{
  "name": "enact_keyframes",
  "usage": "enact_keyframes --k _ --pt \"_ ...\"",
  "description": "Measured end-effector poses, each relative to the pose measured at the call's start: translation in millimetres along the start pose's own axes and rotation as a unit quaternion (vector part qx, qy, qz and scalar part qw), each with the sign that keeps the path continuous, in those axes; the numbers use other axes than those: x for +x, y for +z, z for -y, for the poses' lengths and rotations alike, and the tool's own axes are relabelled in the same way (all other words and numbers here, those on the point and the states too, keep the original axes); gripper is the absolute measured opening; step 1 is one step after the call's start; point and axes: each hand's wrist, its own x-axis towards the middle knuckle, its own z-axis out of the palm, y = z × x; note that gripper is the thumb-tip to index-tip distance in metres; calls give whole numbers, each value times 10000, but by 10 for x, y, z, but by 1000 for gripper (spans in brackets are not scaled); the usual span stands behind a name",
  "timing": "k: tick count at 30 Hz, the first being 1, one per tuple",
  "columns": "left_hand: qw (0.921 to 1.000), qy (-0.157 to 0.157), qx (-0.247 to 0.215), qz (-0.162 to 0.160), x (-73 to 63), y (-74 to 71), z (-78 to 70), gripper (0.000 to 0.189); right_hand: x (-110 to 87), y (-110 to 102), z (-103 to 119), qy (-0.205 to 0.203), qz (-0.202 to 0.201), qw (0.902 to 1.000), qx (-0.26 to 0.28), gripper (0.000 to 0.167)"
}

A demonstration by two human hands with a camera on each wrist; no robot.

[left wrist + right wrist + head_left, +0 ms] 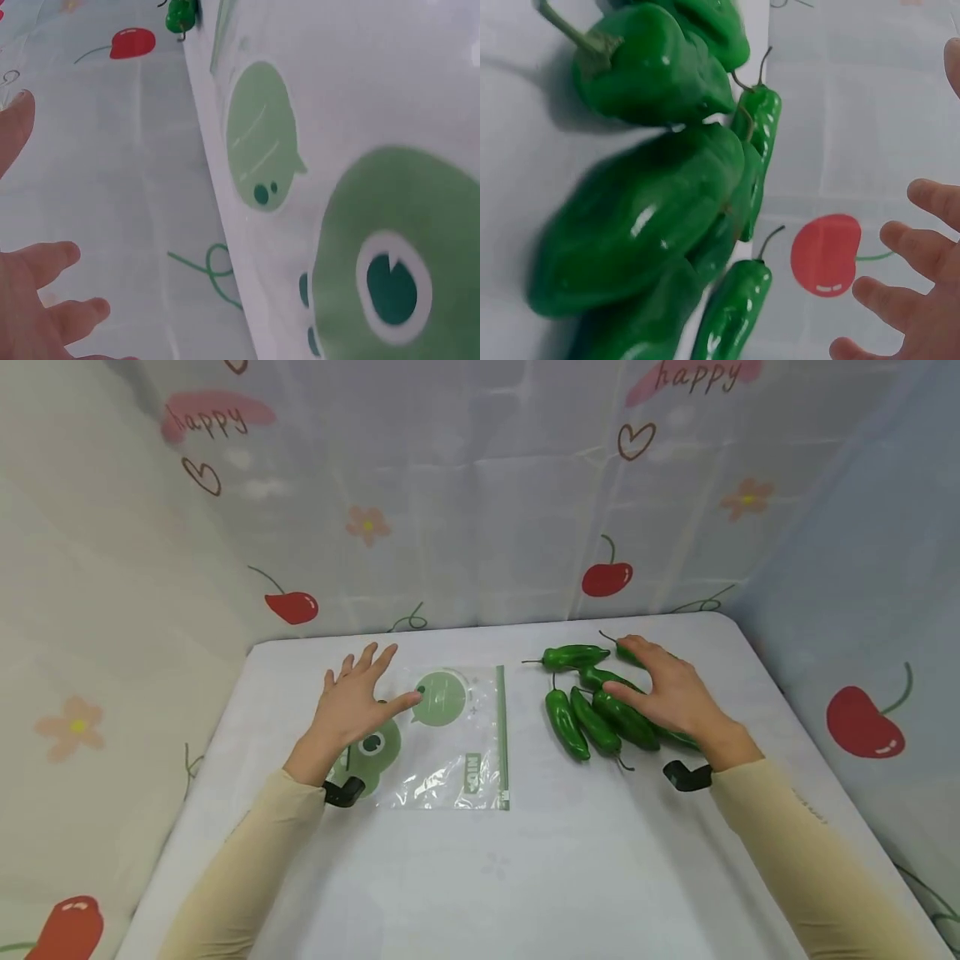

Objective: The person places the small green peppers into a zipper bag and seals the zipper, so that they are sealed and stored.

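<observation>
A clear plastic zip bag (450, 760) with green cartoon prints and a green zip edge lies flat on the white table. Over its left part hovers my left hand (352, 702), fingers spread and holding nothing. Several green peppers (566, 724) lie in a cluster to the right of the bag, stems pointing various ways. My right hand (671, 689) is above the right side of that cluster, fingers extended, hiding part of some peppers. In the right wrist view the peppers (637, 225) appear large beside the spread fingers (889, 300). The left wrist view shows the bag's printed face (390, 277) up close.
The white table (480, 877) has a patterned curtain (480, 510) with cherries, hearts and flowers behind it and at both sides. Black wrist mounts (345, 792) sit at both cuffs.
</observation>
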Motion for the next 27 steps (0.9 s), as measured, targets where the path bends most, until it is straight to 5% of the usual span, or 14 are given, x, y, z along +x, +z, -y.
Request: enact_keyframes --k 9,27 --pt "9994 250 -226 57 -14 246 -192 97 -25 173 108 -65 -25 9999 156 84" --pt "9954 407 -682 -536 -79 478 -393 86 -20 451 370 -584 -48 9974 417 78"
